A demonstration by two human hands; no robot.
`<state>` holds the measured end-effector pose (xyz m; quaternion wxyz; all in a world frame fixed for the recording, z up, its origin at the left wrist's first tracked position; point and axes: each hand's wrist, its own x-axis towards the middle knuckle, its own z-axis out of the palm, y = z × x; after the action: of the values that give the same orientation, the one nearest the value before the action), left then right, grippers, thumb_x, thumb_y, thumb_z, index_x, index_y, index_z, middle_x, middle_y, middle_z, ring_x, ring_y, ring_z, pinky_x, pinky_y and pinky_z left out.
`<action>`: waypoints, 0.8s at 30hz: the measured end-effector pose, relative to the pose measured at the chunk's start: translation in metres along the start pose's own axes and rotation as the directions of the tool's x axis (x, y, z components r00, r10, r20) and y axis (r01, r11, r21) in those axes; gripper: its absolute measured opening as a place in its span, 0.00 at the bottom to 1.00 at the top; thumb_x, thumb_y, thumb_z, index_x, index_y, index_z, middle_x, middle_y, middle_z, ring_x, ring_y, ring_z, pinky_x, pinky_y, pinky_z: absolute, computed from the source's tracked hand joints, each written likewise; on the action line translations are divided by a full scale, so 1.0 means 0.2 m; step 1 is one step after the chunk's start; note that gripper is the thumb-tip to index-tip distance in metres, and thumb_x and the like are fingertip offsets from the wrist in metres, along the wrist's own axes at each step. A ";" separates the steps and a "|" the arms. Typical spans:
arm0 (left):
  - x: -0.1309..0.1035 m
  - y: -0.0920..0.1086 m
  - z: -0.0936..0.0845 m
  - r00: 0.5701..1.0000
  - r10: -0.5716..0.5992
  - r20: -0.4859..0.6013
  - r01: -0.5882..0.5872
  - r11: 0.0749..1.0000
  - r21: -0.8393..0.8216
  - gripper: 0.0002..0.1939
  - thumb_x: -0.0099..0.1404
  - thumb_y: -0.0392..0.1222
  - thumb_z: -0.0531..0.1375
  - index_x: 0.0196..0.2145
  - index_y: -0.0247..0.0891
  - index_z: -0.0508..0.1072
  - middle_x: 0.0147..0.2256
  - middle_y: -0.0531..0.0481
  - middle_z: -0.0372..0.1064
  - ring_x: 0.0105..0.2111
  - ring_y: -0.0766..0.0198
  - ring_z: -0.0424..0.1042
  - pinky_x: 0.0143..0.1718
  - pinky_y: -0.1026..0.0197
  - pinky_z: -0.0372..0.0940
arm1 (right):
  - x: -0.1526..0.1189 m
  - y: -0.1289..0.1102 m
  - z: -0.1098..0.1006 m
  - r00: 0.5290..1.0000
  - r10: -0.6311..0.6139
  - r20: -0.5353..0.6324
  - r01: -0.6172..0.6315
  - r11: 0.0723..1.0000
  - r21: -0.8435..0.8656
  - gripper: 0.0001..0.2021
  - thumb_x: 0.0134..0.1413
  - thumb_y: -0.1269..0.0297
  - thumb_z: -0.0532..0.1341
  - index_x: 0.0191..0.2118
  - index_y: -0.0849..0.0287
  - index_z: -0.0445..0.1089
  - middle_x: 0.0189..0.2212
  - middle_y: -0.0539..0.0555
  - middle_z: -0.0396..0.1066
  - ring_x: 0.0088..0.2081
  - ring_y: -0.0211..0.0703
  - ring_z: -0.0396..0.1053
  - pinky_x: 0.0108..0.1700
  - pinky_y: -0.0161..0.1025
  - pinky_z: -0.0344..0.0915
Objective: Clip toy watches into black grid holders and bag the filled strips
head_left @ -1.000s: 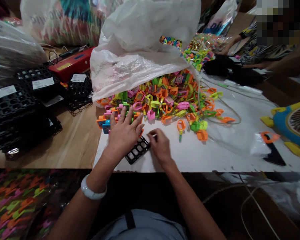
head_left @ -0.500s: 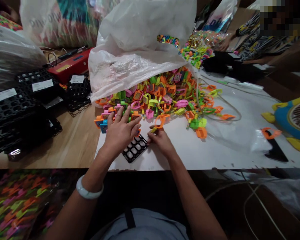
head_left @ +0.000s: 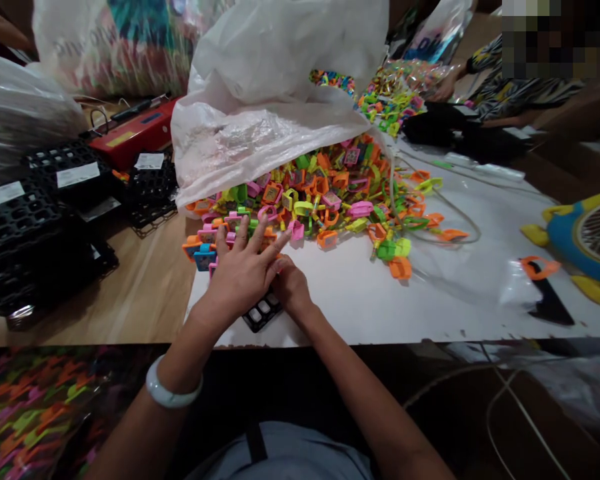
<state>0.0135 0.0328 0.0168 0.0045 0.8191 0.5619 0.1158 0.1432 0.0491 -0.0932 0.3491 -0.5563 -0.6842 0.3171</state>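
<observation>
My left hand (head_left: 243,270) lies with fingers spread over a black grid tray (head_left: 261,313) and the colourful plastic pieces set in it. Orange, blue and pink pieces (head_left: 205,257) stick out at the tray's left end. Against the left thumb, over the tray's right side, is my right hand (head_left: 291,287), its fingers bent together; whatever they hold is hidden. Behind both hands, a heap of small bright plastic pieces (head_left: 330,187) spills from a white plastic bag (head_left: 270,127).
Stacked black trays (head_left: 20,213) and a red box (head_left: 135,130) stand at the left. A blue and yellow fan (head_left: 580,233) is at the right. A cord loops beside the heap. Another person's hand (head_left: 447,85) is at the back right.
My right hand has moved left, from beside the tray to against my left hand. The orange piece it held no longer shows. My left hand stays spread on the tray.
</observation>
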 end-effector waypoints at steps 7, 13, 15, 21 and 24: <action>0.00 0.00 0.02 0.999 0.034 -0.019 -0.034 0.999 0.002 0.21 0.75 0.52 0.48 0.62 0.56 0.67 0.67 0.50 0.57 0.70 0.41 0.46 0.66 0.26 0.37 | 0.12 0.17 -0.35 0.979 -0.026 -0.202 0.002 0.993 -0.117 0.11 0.58 0.71 0.52 0.41 0.58 0.70 0.38 0.56 0.70 0.41 0.46 0.69 0.45 0.42 0.67; 0.00 0.00 0.03 0.999 0.007 -0.044 -0.007 1.000 -0.008 0.21 0.76 0.52 0.47 0.61 0.53 0.69 0.66 0.48 0.58 0.70 0.40 0.48 0.65 0.26 0.41 | 0.23 0.35 -0.60 0.942 0.029 -0.334 -0.196 0.856 -0.479 0.17 0.55 0.74 0.54 0.49 0.60 0.71 0.48 0.63 0.65 0.45 0.51 0.66 0.46 0.45 0.63; 0.00 0.00 0.03 0.999 0.008 -0.048 -0.009 1.000 -0.014 0.21 0.75 0.52 0.48 0.61 0.53 0.69 0.66 0.48 0.59 0.70 0.41 0.48 0.66 0.26 0.41 | 0.20 0.36 -0.58 0.960 -0.035 -0.278 -0.118 0.849 -0.514 0.14 0.56 0.72 0.55 0.46 0.58 0.71 0.47 0.61 0.66 0.42 0.49 0.65 0.42 0.42 0.63; 0.00 0.00 0.03 0.999 0.001 -0.042 -0.002 1.000 -0.008 0.21 0.75 0.52 0.48 0.61 0.53 0.69 0.67 0.49 0.57 0.70 0.41 0.47 0.65 0.26 0.41 | 0.11 0.35 -0.53 0.988 -0.110 -0.108 0.044 0.871 -0.490 0.10 0.55 0.73 0.53 0.36 0.57 0.72 0.36 0.56 0.70 0.39 0.47 0.65 0.39 0.41 0.63; 0.00 0.00 0.02 0.999 0.008 -0.036 -0.008 1.000 0.005 0.21 0.75 0.52 0.48 0.61 0.53 0.69 0.67 0.48 0.57 0.70 0.41 0.47 0.65 0.25 0.41 | 0.13 0.33 -0.52 0.980 -0.093 -0.176 0.000 0.885 -0.465 0.16 0.54 0.72 0.55 0.47 0.57 0.73 0.42 0.58 0.68 0.38 0.47 0.66 0.38 0.41 0.63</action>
<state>0.0151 0.0332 0.0121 -0.0079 0.8192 0.5587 0.1291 0.2624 0.0920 -0.0858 0.2787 -0.6350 -0.7160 0.0808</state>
